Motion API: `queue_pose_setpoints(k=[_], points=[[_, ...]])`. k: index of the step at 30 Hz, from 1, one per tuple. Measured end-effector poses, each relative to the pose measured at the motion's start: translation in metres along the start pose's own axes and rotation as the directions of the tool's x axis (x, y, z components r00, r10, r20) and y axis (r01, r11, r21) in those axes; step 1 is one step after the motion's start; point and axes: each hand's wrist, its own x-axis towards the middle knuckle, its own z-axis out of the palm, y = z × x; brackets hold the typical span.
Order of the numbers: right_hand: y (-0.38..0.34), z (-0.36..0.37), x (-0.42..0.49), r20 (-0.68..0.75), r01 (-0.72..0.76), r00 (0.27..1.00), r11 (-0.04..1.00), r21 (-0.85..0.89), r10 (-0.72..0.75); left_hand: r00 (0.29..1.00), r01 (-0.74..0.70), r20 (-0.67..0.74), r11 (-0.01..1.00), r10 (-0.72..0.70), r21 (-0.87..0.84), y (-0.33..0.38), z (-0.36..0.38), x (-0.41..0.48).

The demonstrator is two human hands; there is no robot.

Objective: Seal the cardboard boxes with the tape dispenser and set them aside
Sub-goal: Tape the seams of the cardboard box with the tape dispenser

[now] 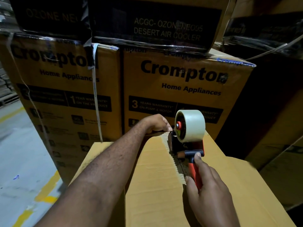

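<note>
A plain cardboard box [152, 190] stands in front of me with its top flaps folded shut along a middle seam. My right hand [208, 185] grips the red handle of the tape dispenser [185, 141], which sits on the seam near the box's far edge and carries a roll of pale tape [192, 125]. My left hand [157, 122] reaches across to the far edge of the box, its fingers curled at the flap edge just left of the dispenser's front. Whether they pinch the tape end is hidden.
Large printed cardboard cartons [183, 95] are stacked right behind the box, with more black-wrapped cartons [155, 23] on top. Another carton stack [62, 89] stands at the left. Grey concrete floor with yellow lines [24, 161] lies to the left.
</note>
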Motion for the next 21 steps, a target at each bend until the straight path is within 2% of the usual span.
queue_pose_setpoints(k=[3, 5, 7, 8, 9, 10, 12, 13, 16, 21], points=[[-0.003, -0.002, 0.002, 0.023, -0.020, 0.999, 0.999, -0.038, 0.021, 1.000, 0.014, 0.005, 0.985, -0.015, 0.172, 0.000, 0.008, 0.001], [-0.004, -0.003, 0.003, 0.034, -0.025, 0.999, 0.998, -0.057, 0.027, 0.988, 0.048, -0.153, 0.946, 0.002, 0.322, -0.004, 0.015, 0.006], [-0.003, -0.003, 0.003, 0.055, -0.031, 0.998, 0.998, -0.059, 0.034, 0.906, -0.002, -0.397, 0.940, 0.146, 0.340, -0.002, 0.018, 0.000], [-0.001, -0.003, 0.004, 0.069, -0.036, 0.997, 0.998, -0.045, 0.039, 0.874, -0.069, -0.441, 0.951, 0.203, 0.300, -0.001, 0.018, -0.004], [0.001, -0.003, 0.005, 0.086, -0.044, 0.995, 0.999, -0.026, 0.046, 0.889, -0.125, -0.403, 0.963, 0.216, 0.241, -0.001, 0.017, -0.004], [0.003, -0.002, 0.005, 0.103, -0.050, 0.993, 0.999, -0.004, 0.050, 0.935, -0.143, -0.294, 0.970, 0.197, 0.195, 0.000, 0.017, -0.008], [0.006, -0.003, 0.006, 0.125, -0.054, 0.991, 0.998, 0.035, 0.049, 0.987, -0.133, -0.061, 0.971, 0.148, 0.200, -0.003, 0.019, -0.016], [0.006, -0.003, 0.007, 0.129, -0.053, 0.991, 0.997, 0.054, 0.045, 0.991, -0.131, -0.012, 0.969, 0.136, 0.210, -0.006, 0.019, -0.018], [0.006, -0.005, 0.009, 0.124, -0.034, 0.992, 0.997, 0.075, 0.024, 0.993, -0.099, -0.043, 0.972, 0.111, 0.212, -0.012, 0.021, -0.017], [0.000, -0.013, 0.005, 0.135, -0.012, 0.991, 1.000, -0.007, 0.013, 0.997, -0.059, -0.029, 0.979, 0.066, 0.194, -0.007, 0.025, -0.017]])
